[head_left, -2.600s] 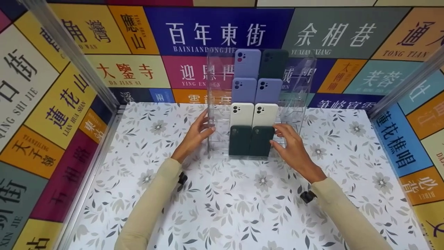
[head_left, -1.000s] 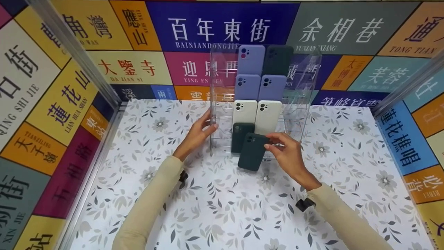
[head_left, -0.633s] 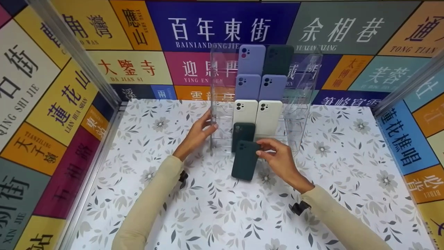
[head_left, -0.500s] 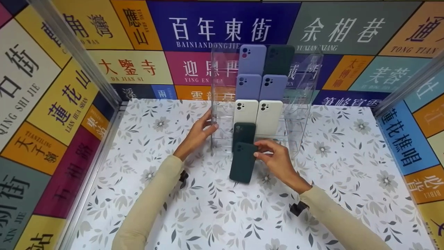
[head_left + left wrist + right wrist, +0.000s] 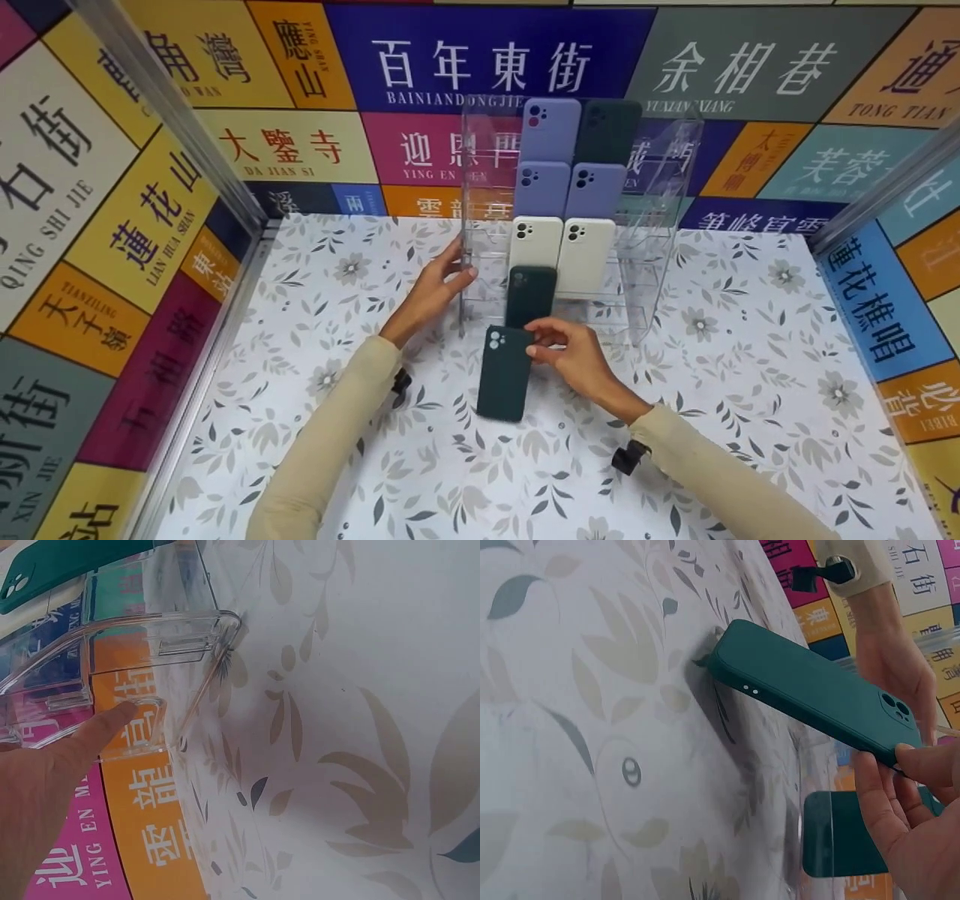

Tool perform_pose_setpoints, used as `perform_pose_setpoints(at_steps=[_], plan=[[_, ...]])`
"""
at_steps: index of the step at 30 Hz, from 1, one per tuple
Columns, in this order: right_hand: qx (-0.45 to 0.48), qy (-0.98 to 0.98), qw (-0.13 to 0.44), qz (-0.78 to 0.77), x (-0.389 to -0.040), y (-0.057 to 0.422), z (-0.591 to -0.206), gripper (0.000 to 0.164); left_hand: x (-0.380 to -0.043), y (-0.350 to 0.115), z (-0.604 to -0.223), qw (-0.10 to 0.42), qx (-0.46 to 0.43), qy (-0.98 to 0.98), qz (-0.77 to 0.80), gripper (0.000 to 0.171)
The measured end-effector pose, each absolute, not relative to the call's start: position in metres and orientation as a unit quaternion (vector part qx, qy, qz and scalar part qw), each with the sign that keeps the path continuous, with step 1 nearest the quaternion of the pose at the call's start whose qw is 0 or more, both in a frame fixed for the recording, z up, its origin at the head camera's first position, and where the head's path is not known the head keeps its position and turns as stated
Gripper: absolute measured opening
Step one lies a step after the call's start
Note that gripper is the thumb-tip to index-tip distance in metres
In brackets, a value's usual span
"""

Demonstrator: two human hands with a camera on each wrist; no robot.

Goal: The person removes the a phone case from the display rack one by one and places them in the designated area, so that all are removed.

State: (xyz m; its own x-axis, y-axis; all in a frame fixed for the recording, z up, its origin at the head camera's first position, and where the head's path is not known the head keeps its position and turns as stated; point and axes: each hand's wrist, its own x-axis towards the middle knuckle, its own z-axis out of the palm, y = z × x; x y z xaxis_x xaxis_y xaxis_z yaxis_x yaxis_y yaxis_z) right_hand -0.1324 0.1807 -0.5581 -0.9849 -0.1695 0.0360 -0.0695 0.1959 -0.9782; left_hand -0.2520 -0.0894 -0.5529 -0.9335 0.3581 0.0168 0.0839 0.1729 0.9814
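Now your right grip [image 5: 576, 358] pinches the nearest green case [image 5: 502, 382] by its upper right edge, below frame centre, its long axis steep and left of the pinch, your left hand [image 5: 433, 291] farther off, at the clear stand [image 5: 641, 279].

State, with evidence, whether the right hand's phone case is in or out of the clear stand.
Out. The right hand pinches the phone case near one corner in front of the stand, its lower end over the table.
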Motion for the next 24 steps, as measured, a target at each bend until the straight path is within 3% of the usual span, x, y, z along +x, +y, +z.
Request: perform_pose_setpoints(at_steps=[24], plan=[[-0.052, 0.710, 0.147, -0.687, -0.131, 0.134, -0.594, 0.032, -0.253, -0.089, -0.555, 0.094, 0.160, 0.760, 0.623, 0.076]])
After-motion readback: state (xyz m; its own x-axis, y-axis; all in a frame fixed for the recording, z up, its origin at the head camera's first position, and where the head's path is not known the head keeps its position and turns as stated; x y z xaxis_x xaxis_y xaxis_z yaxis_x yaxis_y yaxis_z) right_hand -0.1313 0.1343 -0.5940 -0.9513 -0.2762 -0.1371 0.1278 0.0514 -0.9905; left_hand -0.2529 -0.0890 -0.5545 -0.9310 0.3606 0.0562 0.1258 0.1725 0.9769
